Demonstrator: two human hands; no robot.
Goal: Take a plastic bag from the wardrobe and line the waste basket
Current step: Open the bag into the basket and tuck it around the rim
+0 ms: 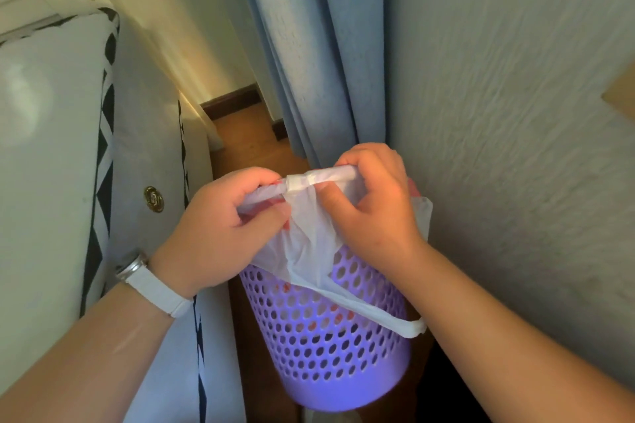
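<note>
A thin white plastic bag (pixel 309 237) hangs over a purple perforated waste basket (pixel 330 347) that stands on the wooden floor. My left hand (pixel 223 227) grips the left end of the bag's rolled-up top edge. My right hand (pixel 374 203) pinches the right end of that same roll, knuckles up. One handle loop of the bag droops over the basket's right side. The basket's rim is hidden behind the bag and my hands.
A white mattress (pixel 51 148) with black-and-white trim stands close on the left. A blue curtain (pixel 309 62) hangs behind the basket, and a textured wall (pixel 515 113) runs along the right. The strip of wooden floor (pixel 247 137) between them is narrow.
</note>
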